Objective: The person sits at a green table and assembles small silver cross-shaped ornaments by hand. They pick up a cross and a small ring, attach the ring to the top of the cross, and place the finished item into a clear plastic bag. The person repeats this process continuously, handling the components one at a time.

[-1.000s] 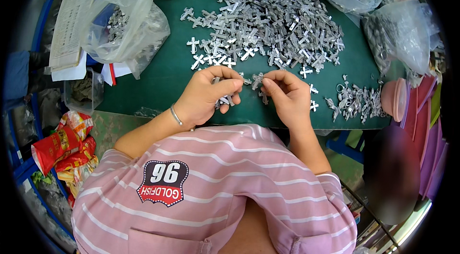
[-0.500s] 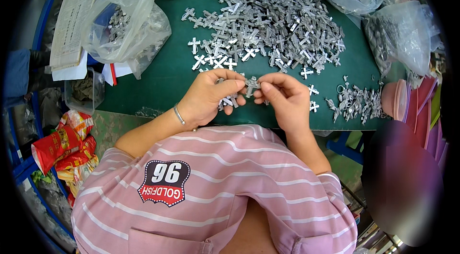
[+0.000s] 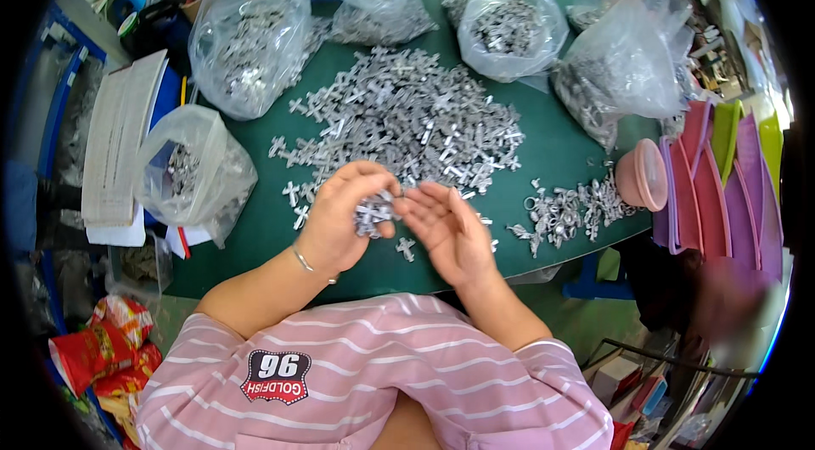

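Note:
My left hand [image 3: 340, 216] is curled around a small bunch of silver cross-shaped metal parts [image 3: 372, 214] just above the green table [image 3: 255, 229]. My right hand [image 3: 448, 229] sits beside it, palm turned inward, its fingertips touching the same bunch. A large loose heap of the same silver crosses [image 3: 407, 123] spreads over the table right beyond both hands. One single cross [image 3: 406, 248] lies on the table below the hands.
Several clear plastic bags of metal parts ring the heap: one at left [image 3: 191, 174], others at the back [image 3: 246, 47] [image 3: 509, 21] [image 3: 628, 68]. A smaller pile of ring-like parts [image 3: 564, 212] and a pink bowl [image 3: 641, 178] lie right. Papers [image 3: 115, 153] lie left.
The view has shifted so more of the table's far side shows. My right hand has opened out from a pinch, fingers now spread against the bunch in my left hand.

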Motion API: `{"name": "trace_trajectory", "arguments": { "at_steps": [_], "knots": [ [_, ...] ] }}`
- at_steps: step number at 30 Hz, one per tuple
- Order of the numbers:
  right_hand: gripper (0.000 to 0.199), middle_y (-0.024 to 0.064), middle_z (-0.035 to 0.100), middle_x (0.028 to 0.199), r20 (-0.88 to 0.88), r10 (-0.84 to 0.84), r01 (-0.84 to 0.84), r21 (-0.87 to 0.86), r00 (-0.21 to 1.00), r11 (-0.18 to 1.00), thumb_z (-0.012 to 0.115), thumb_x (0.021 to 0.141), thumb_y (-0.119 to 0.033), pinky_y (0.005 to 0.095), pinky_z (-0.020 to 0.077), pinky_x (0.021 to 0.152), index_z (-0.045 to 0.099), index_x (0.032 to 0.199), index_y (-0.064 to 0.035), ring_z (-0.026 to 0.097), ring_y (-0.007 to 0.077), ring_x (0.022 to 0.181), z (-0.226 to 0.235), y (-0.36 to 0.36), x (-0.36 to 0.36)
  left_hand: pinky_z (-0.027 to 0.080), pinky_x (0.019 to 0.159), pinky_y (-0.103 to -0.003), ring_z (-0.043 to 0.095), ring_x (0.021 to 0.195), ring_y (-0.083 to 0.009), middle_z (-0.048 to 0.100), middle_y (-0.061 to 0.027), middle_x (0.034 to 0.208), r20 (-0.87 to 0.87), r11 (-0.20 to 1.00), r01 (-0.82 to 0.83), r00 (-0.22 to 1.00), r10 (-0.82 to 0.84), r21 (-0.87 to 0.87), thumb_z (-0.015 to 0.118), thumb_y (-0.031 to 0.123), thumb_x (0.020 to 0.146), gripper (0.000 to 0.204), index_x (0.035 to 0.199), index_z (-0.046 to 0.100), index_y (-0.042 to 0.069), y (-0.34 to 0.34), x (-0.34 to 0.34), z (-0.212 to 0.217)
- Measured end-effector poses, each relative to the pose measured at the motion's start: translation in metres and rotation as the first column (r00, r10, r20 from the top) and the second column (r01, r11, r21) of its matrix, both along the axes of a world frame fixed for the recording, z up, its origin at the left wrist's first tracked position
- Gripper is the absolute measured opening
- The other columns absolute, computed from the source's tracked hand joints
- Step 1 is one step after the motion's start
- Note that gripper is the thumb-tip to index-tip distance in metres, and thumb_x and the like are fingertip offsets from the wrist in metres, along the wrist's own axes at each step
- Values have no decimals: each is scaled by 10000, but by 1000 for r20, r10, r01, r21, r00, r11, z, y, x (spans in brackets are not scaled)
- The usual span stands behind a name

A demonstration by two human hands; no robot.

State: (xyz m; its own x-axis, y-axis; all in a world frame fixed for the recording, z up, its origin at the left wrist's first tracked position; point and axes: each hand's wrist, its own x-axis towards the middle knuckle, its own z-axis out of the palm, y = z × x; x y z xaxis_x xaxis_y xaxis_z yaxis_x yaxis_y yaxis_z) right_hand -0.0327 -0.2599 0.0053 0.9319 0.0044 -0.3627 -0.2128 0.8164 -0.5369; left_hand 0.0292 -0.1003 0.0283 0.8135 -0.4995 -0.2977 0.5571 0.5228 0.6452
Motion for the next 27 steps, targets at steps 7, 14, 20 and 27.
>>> {"name": "trace_trajectory", "arguments": {
  "at_steps": [7, 14, 20, 27],
  "knots": [
    [424, 123, 524, 1145, 20, -87, 73, 376, 996, 924, 355, 923, -431, 415, 411, 931, 512, 1109, -84, 495, 252, 1099, 20, -2, 14, 405, 857, -418, 541, 941, -218, 548, -102, 1029, 959, 779, -583, 4, -282, 232, 677, 130, 696, 328, 999, 587, 42, -57, -11, 42],
    [368, 150, 550, 1089, 114, -500, 447, 313, 858, 838, 352, 941, -320, 473, 458, 864, 503, 1095, -21, 522, 275, 1026, 91, -88, 142, 422, 793, -427, 535, 831, -247, 526, -103, 968, 793, 756, 433, 582, 181, -491, 619, 226, 789, 296, 1029, 567, 60, -41, -53, 125],
    [481, 120, 523, 1198, 366, -131, 384, -908, 921, 169, 504, 896, -379, 417, 378, 909, 471, 1210, -17, 472, 258, 1119, 81, -132, 186, 420, 780, -414, 528, 819, -239, 520, -102, 956, 733, 476, 617, 675, 90, -627, 600, 239, 801, 287, 1018, 560, 57, -49, -93, 132],
    [192, 41, 651, 790, 81, 217, 229, -454, 973, -861, 612, 802, -315, 471, 361, 849, 673, 832, -136, 595, 263, 858, 65, -155, 166, 418, 766, -399, 519, 804, -229, 513, -100, 941, 672, 346, 618, 738, 55, -706, 579, 255, 814, 280, 1006, 552, 53, -56, -126, 132]
  ]
}}
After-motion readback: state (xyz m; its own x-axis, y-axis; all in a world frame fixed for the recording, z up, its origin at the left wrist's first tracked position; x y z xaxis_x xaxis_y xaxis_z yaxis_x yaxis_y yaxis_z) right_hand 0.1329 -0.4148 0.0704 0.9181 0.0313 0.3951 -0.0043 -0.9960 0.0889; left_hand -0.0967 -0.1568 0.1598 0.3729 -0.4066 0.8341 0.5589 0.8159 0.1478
